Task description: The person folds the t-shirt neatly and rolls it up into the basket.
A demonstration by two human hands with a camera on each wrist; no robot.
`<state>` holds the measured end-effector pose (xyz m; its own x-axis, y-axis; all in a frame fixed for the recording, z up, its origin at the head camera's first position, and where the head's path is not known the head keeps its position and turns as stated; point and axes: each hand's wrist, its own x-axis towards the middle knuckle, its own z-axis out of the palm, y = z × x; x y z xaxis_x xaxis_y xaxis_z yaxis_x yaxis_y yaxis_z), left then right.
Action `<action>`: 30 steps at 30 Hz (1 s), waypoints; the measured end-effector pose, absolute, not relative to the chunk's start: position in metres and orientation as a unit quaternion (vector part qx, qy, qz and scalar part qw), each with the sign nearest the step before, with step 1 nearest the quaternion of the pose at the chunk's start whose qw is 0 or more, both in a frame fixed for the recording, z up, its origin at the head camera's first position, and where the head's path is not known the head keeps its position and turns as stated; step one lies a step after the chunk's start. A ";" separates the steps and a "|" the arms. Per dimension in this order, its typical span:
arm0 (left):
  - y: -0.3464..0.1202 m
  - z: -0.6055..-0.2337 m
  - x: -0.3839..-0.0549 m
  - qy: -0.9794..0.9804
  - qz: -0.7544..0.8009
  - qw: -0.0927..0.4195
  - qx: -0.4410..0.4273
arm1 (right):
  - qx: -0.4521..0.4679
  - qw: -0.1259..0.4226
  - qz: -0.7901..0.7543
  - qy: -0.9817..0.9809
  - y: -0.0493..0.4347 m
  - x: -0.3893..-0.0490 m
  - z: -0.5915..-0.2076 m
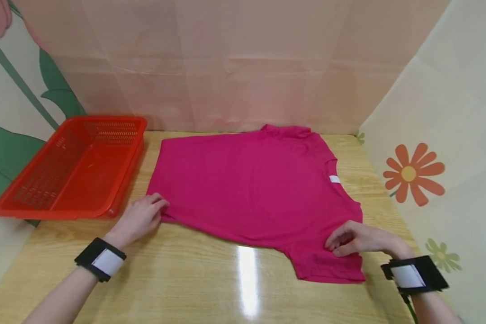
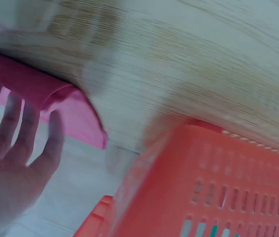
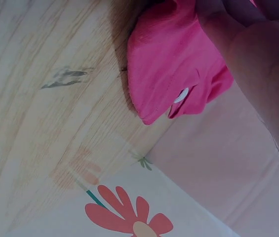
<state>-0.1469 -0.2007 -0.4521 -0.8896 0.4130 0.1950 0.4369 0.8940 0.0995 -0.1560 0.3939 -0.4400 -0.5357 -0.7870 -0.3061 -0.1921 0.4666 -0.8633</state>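
A magenta T-shirt lies spread sideways on the wooden table, its neckline with a white label to the right and its hem to the left. My left hand pinches the near corner of the hem, where the cloth curls up in the left wrist view. Over by the near sleeve, my right hand pinches the cloth between thumb and fingers. Both pinching fingertips are partly hidden. In the right wrist view the shirt shows bunched and raised beside the hand.
A red plastic basket with slotted walls stands on the left, close beside my left hand. The table meets a pink backdrop at the back. A flower-printed sheet borders the right side.
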 end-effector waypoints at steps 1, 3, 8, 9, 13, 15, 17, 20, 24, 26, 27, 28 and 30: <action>-0.202 -0.453 -0.146 -0.971 -0.069 0.073 -0.216 | -0.316 0.364 -0.408 0.776 0.394 -0.156 -0.440; -0.204 -0.452 -0.145 -0.975 -0.061 0.056 -0.207 | -0.321 0.360 -0.401 0.778 0.394 -0.155 -0.439; -0.206 -0.442 -0.141 -0.977 -0.055 0.080 -0.190 | -0.333 0.329 -0.375 0.800 0.394 -0.153 -0.439; -0.206 -0.439 -0.140 -0.977 -0.057 0.087 -0.189 | -0.330 0.316 -0.368 0.810 0.395 -0.152 -0.439; -0.205 -0.422 -0.134 -0.976 -0.065 0.078 -0.193 | -0.281 0.253 -0.308 0.873 0.395 -0.148 -0.435; -0.205 -0.411 -0.129 -0.976 -0.068 0.034 -0.205 | -0.237 0.263 -0.268 0.896 0.396 -0.145 -0.431; -0.206 -0.400 -0.123 -0.974 -0.081 -0.033 -0.211 | -0.184 0.292 -0.227 0.911 0.396 -0.141 -0.427; -0.208 -0.389 -0.112 -0.965 -0.095 -0.138 -0.202 | -0.122 0.334 -0.175 0.918 0.394 -0.135 -0.424; -0.203 -0.386 -0.106 -0.957 -0.089 -0.224 -0.165 | -0.061 0.370 -0.160 0.913 0.387 -0.128 -0.426; -0.201 -0.387 -0.107 -0.953 -0.080 -0.254 -0.145 | -0.046 0.388 -0.167 0.905 0.384 -0.125 -0.428; -0.201 -0.388 -0.108 -0.951 -0.075 -0.264 -0.141 | -0.044 0.399 -0.178 0.898 0.382 -0.124 -0.428; -0.201 -0.389 -0.110 -0.950 -0.071 -0.269 -0.139 | -0.045 0.406 -0.185 0.894 0.381 -0.122 -0.428; -0.200 -0.392 -0.113 -0.948 -0.080 -0.274 -0.141 | -0.054 0.417 -0.211 0.883 0.380 -0.118 -0.427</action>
<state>-0.1126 -0.2005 -0.3918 -0.8098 0.3111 -0.4975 0.2228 0.9474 0.2298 -0.1185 0.3802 -0.4274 -0.6466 -0.2713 -0.7130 0.0802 0.9053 -0.4172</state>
